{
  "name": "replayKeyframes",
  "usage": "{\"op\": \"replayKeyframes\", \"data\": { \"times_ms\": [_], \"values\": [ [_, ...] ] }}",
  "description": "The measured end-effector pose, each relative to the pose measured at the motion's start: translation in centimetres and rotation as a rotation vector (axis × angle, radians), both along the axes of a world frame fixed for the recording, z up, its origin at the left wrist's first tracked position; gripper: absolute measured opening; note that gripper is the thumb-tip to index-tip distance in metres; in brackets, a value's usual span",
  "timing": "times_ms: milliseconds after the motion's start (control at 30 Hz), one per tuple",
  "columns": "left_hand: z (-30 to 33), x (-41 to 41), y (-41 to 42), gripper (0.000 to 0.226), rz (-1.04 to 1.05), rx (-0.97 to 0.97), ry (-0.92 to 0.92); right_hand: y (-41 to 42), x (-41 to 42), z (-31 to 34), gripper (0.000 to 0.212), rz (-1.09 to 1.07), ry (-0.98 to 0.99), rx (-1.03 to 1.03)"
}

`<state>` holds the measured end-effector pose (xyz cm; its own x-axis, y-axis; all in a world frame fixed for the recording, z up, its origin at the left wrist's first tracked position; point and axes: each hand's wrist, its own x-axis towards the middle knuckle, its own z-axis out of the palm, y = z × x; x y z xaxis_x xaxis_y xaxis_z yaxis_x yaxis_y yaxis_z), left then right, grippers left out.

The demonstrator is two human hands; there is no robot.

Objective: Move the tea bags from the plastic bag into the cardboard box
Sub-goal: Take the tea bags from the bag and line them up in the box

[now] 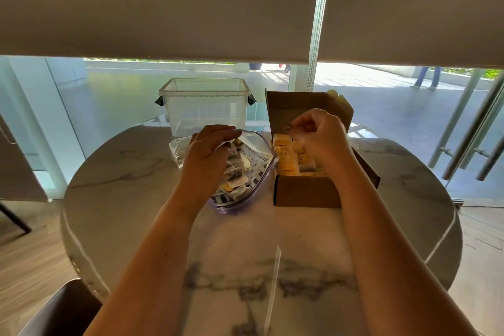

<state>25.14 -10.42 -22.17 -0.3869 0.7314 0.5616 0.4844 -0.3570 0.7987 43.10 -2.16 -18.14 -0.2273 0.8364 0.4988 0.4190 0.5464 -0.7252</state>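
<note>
Plastic bag (pixel 253 150) rim pinched by left hand (pixel 208 148); right hand (pixel 317 135) curled over cardboard box (pixel 305 194)

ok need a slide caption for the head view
Left hand holds the plastic bag open while the right hand places a tea bag over the cardboard box on a marble table.

single head view, looking forward and down, close over round table (pixel 136 188)

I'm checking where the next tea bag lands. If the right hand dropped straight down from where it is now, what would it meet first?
Most likely the tea bags already packed in the open cardboard box. The right hand hovers above them, though one view leaves its height unclear.
</note>
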Motion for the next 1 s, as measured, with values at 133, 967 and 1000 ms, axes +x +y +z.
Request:
{"op": "replayKeyframes", "data": {
  "times_ms": [133, 967, 1000],
  "values": [
    [0.2, 0.3, -0.3, 0.046, -0.007, -0.005, -0.001, -3.5, -2.4, 0.4, 0.010, 0.473, -0.155, -0.291],
    [-0.4, -0.1, -0.1, 0.035, 0.114, -0.016, 0.127, -5.6, -5.7, -1.6, 0.015, 0.299, -0.436, 0.089],
    [-0.2, 0.0, -0.2, 0.035, 0.155, -0.022, 0.135, -5.3, -5.5, -1.3, 0.012, 0.269, -0.376, 0.089]
  ]
}}
